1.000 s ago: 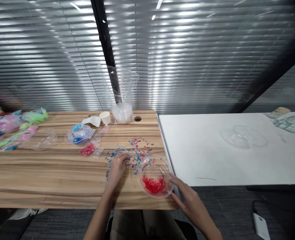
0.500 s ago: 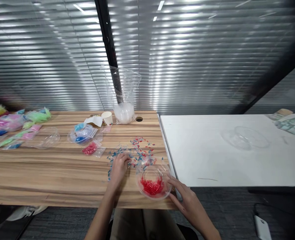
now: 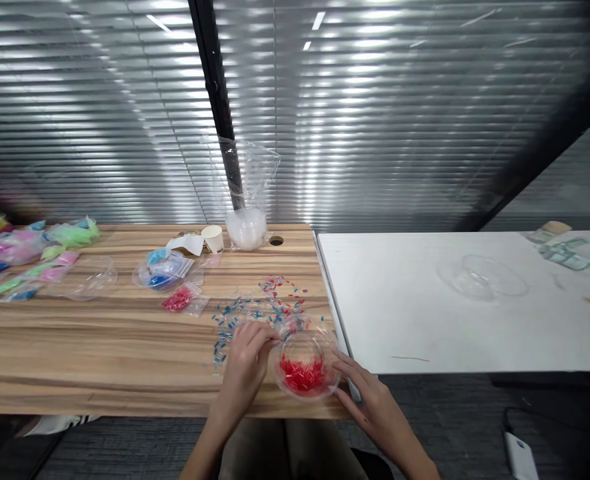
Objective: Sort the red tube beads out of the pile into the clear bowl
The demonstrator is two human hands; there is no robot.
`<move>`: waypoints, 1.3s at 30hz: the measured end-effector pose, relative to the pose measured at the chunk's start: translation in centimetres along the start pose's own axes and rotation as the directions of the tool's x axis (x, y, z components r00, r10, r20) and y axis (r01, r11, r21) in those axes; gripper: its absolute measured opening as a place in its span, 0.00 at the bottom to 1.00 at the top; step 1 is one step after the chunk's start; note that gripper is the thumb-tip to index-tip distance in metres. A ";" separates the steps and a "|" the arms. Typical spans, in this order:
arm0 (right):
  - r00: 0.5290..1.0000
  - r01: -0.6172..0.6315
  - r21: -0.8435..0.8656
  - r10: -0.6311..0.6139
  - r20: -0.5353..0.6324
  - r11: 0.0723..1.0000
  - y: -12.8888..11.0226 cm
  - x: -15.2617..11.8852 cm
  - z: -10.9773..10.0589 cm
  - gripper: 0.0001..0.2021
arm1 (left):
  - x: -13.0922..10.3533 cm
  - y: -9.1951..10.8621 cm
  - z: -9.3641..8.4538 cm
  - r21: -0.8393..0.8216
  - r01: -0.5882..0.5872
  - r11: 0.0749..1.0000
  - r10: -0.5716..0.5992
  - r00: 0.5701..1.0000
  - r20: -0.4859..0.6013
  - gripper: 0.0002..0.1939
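On the wood-grain table point(image 3: 125, 333), the right hand point(image 3: 369, 400) pinches the clear bowl point(image 3: 303, 393) near the edge, seemingly steadying it beside the left hand point(image 3: 249, 347), whose fingertips press together at its rim.

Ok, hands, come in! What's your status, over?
Right hand holding clear bowl, red heap inside. Left hand at its rim, grip unclear. Loose blue and red pieces strewn just beyond.
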State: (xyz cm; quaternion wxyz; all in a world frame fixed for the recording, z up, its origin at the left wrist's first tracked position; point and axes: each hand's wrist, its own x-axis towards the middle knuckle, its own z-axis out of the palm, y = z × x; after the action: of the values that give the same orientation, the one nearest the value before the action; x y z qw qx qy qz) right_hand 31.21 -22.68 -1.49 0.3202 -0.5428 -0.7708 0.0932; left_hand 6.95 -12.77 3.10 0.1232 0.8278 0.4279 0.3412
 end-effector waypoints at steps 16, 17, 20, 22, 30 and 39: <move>1.000 -0.014 -0.018 0.014 -0.003 1.000 0.3 -0.2 -0.4 0.17 | 0.6 -5.1 0.8 -0.023 0.126 0.992 -0.125 0.991 0.051 0.08; 1.000 -0.016 -0.018 0.016 -0.004 1.000 0.3 -0.2 -0.4 0.17 | 0.5 -5.6 1.3 0.001 0.132 0.991 -0.132 0.988 0.081 0.07; 0.999 -0.027 -0.024 0.027 -0.020 0.999 0.4 -0.2 -0.6 0.16 | 0.1 -6.6 2.8 0.055 0.144 0.988 -0.150 0.982 0.115 0.10; 0.999 -0.035 -0.020 0.035 -0.032 0.999 0.5 -0.3 -0.8 0.16 | -0.2 -6.9 3.3 0.064 0.146 0.987 -0.153 0.980 0.128 0.12; 0.998 -0.061 -0.034 0.060 -0.026 0.998 0.9 -0.8 -1.0 0.16 | -0.6 -6.8 3.3 0.086 0.158 0.984 -0.168 0.976 0.138 0.10; 0.999 -0.044 -0.027 0.043 -0.025 0.999 0.5 -0.5 -1.0 0.16 | -0.7 -6.4 3.4 0.084 0.189 0.978 -0.198 0.972 0.128 0.10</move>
State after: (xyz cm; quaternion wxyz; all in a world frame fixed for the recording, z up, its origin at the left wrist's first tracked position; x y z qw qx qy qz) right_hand 32.26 -23.15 -1.12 0.3200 -0.5650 -0.7560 0.0829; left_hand 4.94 -9.18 -2.92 0.1553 0.8073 0.5090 0.2551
